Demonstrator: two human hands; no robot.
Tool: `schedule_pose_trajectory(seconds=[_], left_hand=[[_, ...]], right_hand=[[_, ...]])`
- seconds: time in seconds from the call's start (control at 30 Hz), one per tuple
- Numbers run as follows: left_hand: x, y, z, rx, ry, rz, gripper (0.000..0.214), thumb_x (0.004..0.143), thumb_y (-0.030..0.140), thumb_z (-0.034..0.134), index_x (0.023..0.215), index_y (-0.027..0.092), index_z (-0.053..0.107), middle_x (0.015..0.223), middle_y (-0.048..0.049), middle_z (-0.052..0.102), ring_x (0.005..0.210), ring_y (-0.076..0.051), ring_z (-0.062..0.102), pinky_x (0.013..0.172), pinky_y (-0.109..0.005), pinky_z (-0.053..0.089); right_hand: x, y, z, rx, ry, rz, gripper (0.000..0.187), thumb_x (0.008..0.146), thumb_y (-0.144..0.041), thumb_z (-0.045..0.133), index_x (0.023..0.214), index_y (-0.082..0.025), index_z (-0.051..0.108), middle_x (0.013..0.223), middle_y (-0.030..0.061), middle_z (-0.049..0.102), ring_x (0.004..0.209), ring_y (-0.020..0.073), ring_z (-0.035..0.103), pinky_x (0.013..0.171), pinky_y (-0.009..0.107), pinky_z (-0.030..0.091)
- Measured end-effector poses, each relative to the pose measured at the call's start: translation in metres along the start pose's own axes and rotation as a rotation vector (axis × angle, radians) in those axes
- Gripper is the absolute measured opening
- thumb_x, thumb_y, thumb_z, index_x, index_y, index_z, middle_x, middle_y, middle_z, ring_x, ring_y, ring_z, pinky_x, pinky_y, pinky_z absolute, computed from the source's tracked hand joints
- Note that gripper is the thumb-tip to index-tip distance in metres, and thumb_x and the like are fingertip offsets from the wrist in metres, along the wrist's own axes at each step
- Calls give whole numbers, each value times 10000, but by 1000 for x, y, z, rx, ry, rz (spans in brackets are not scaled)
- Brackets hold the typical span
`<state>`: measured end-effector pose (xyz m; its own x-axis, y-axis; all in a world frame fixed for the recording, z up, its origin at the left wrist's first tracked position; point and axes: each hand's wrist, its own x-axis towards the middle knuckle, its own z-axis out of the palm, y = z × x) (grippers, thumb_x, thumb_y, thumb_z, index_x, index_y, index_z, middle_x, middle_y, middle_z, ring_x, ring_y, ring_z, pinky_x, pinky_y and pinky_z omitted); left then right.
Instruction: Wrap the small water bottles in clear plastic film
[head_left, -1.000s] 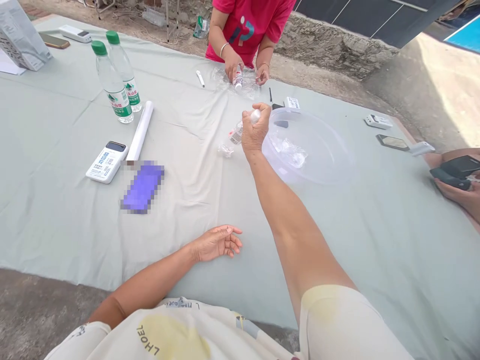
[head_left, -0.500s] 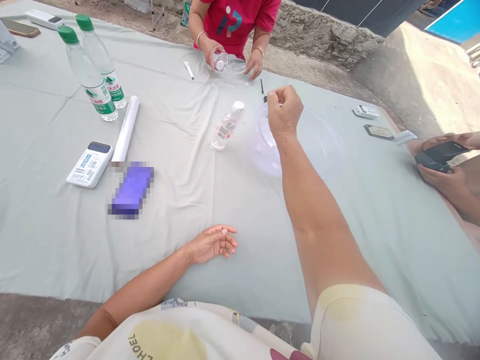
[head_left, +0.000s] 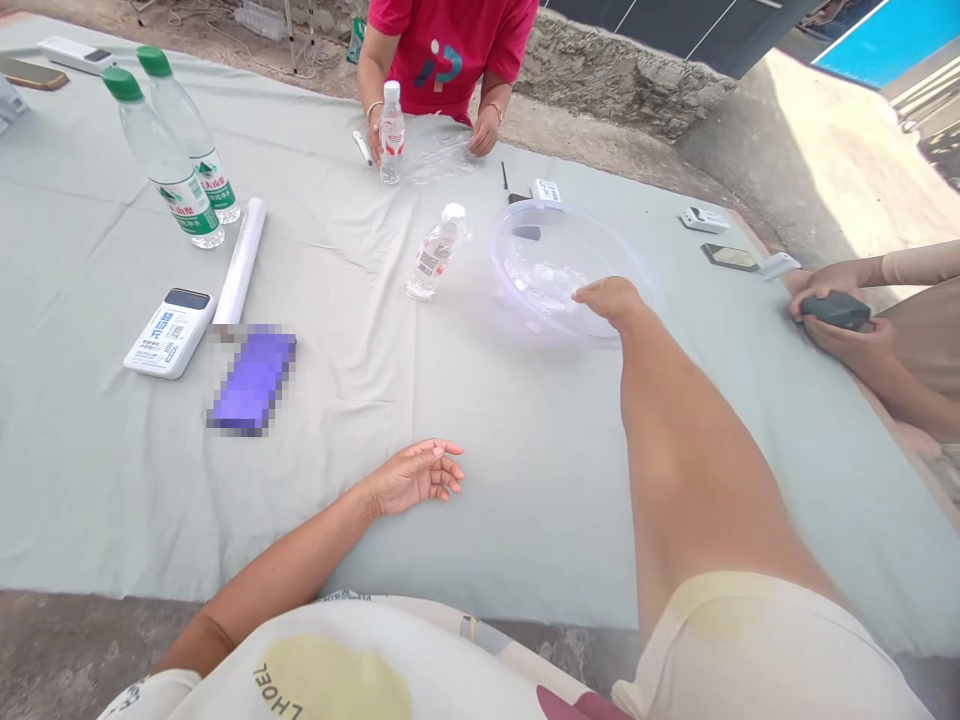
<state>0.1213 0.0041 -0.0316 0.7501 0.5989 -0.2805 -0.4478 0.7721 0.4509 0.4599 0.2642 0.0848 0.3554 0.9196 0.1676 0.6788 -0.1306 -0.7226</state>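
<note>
My right hand (head_left: 611,300) reaches over the near rim of a clear plastic basin (head_left: 570,208), with its back toward me and its fingers hidden down inside. Crumpled clear plastic film (head_left: 540,280) lies in the basin just beyond the hand. A small clear bottle with a white cap (head_left: 435,252) stands tilted on the green cloth, left of the basin and apart from my hand. My left hand (head_left: 416,475) rests on the cloth near me, fingers loosely spread and holding nothing.
Two green-capped water bottles (head_left: 161,160), a white roll (head_left: 238,262), a white device (head_left: 169,332) and a blurred purple item (head_left: 251,380) lie at left. A person in red (head_left: 442,40) opposite holds a small bottle (head_left: 391,130). Another person's hands (head_left: 862,340) hold a black device at right.
My right hand let go of the small bottle, swung right over the basin and dropped into its near side. The person opposite stood their bottle upright. My left hand stayed put.
</note>
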Motion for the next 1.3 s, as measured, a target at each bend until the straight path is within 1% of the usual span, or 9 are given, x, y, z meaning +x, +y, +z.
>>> schedule_pose_trajectory(seconds=[0.13, 0.3, 0.5, 0.67, 0.8, 0.93, 1.07, 1.17, 1.3], left_hand=[[0, 0, 0, 5, 8, 6, 333, 867, 409, 703, 1088, 168, 641, 929, -74, 677, 792, -155, 671, 686, -283, 469], [0, -1, -1, 20, 3, 26, 332, 874, 404, 693, 1100, 167, 639, 936, -79, 683, 804, -158, 669, 701, -285, 479], [-4, 0, -2, 39, -1, 48, 321, 874, 379, 695, 1107, 164, 640, 933, -86, 690, 814, -162, 676, 710, -281, 490], [-8, 3, 5, 3, 36, 99, 311, 851, 355, 716, 1078, 153, 654, 925, -89, 695, 833, -176, 682, 744, -299, 509], [-19, 9, 23, -7, 102, 155, 399, 816, 472, 726, 1075, 173, 671, 1006, -98, 688, 976, -217, 666, 824, -340, 520], [-33, 17, 46, 197, 174, 264, 428, 728, 460, 804, 1038, 195, 676, 1058, -73, 672, 968, -185, 629, 789, -289, 485], [-41, 20, 59, 289, 405, 366, 323, 668, 370, 829, 844, 181, 634, 870, 3, 638, 796, -118, 589, 713, -247, 437], [-44, 21, 65, 388, 536, 512, 274, 686, 351, 799, 741, 180, 592, 772, 37, 584, 731, -90, 531, 681, -226, 405], [-50, 24, 67, 495, 560, 598, 280, 690, 345, 804, 682, 176, 581, 695, 46, 539, 676, -79, 479, 668, -219, 398]], right_hand=[[-17, -17, -20, 216, 105, 334, 207, 824, -120, 638, 628, -166, 588, 786, 85, 652, 833, 157, 647, 812, 358, 509], [-42, -28, -39, 165, 62, 269, 242, 666, 18, 707, 578, -180, 600, 609, 6, 570, 715, 163, 601, 774, 366, 506], [-68, -46, -48, 341, 286, 17, 269, 701, 14, 600, 704, -241, 513, 728, -14, 566, 717, 142, 556, 784, 364, 479], [-167, -65, -29, 428, 72, -431, 240, 734, -139, 690, 885, -274, 562, 885, -14, 617, 812, 163, 573, 819, 371, 479], [-274, -66, 10, 475, -22, -497, 206, 799, -194, 637, 991, -257, 596, 892, -20, 622, 822, 153, 621, 787, 356, 526], [-342, -61, 47, 565, -60, -357, 374, 826, -227, 645, 1184, -292, 562, 983, 6, 644, 921, 163, 648, 841, 365, 542], [-369, -56, 68, 790, -111, -16, 520, 792, -399, 702, 1259, -280, 507, 1175, 68, 614, 1061, 194, 633, 859, 359, 542], [-376, -56, 72, 871, -253, 202, 475, 775, -512, 694, 1145, -247, 557, 1052, 51, 635, 939, 179, 638, 774, 320, 536], [-383, -61, 73, 862, -434, 225, 319, 711, -459, 766, 829, -222, 588, 725, -31, 554, 689, 125, 530, 668, 267, 473]])
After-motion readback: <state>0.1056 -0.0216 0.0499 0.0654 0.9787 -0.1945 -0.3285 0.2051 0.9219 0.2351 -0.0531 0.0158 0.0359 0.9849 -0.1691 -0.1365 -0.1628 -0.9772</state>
